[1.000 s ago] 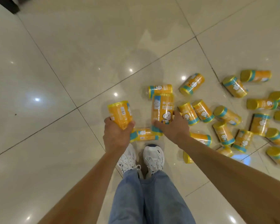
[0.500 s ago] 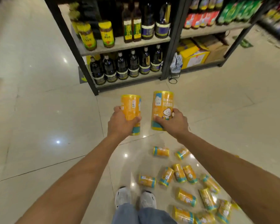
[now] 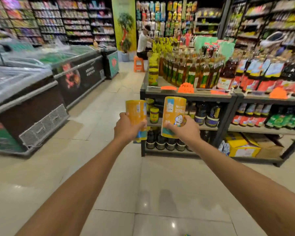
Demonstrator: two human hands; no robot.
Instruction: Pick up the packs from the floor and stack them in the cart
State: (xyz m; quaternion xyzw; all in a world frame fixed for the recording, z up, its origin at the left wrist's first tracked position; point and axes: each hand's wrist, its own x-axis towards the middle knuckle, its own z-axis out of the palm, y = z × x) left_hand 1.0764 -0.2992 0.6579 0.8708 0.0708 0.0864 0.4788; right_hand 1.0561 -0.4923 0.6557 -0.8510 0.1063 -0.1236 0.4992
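Two packs carried upright
Left hand (image 3: 126, 128) and right hand (image 3: 186, 129) each wrap a yellow cylindrical pack (image 3: 137, 116) (image 3: 174, 114) low down; probably light, stiff, slick-wrapped.

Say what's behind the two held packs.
A shelf rack: one jar shows between the left pack and right pack, dark bottles below them. Whatever stands directly behind each pack is covered.

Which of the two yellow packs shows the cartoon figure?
The right pack, held by the right hand; the left pack, in the left hand, shows a barcode instead.
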